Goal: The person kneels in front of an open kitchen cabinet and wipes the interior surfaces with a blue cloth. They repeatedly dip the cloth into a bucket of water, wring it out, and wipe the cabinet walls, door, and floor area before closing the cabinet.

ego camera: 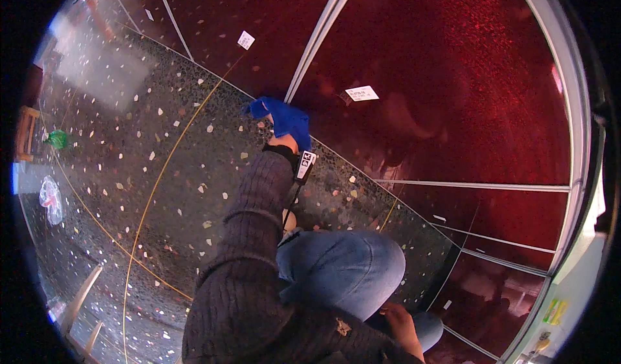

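Observation:
My left hand [285, 142] reaches forward with a blue cloth [291, 116] draped around its fingers, low at the foot of the glossy dark red cabinet fronts [412, 136]. The cloth lies where the speckled terrazzo floor [194, 155] meets the fronts, near the lower end of a metal trim strip [318, 39]. A black wrist strap with a small device [304, 167] bearing printed marks is on that arm. My right hand [401, 324] is beside my jeans-clad knees at the lower right; its fingers are partly hidden, and nothing is plainly seen in them.
White labels [361, 93] are stuck on the red fronts. At the far left, a green item [57, 139] and a clear plastic bag [51, 200] lie on the floor near a wooden frame [27, 133]. Wooden legs [81, 296] stand lower left. A pale surface [572, 291] holds small items at right.

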Available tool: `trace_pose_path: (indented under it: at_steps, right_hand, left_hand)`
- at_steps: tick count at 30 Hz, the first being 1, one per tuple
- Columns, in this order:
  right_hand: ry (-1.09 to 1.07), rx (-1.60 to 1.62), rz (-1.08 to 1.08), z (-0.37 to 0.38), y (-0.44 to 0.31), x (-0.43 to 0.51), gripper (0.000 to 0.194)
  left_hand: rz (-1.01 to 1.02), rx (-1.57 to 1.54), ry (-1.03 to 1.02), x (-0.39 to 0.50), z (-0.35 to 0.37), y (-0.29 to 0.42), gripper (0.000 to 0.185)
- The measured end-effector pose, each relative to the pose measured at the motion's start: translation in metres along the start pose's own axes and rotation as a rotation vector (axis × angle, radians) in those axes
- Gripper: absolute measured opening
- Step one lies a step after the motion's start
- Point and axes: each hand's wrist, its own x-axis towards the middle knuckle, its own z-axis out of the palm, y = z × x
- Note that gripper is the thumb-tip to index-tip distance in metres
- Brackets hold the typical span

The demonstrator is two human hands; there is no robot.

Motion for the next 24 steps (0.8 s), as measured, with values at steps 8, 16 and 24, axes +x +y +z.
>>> trace_pose_path:
  at_steps: [8, 16, 24]
  right_hand:
    - [0.006, 0.03, 0.054, 0.005, -0.007, -0.001, 0.023]
    - [0.038, 0.017, -0.011, 0.0, 0.005, -0.007, 0.021]
    - [0.051, -0.02, 0.03, 0.007, 0.002, -0.016, 0.018]
  left_hand:
    - [0.254, 0.231, -0.168, -0.014, 0.023, 0.033, 0.046]
    - [0.465, 0.276, -0.067, -0.026, 0.007, 0.024, 0.053]
    - [0.328, 0.091, 0.804, 0.003, -0.18, -0.011, 0.061]
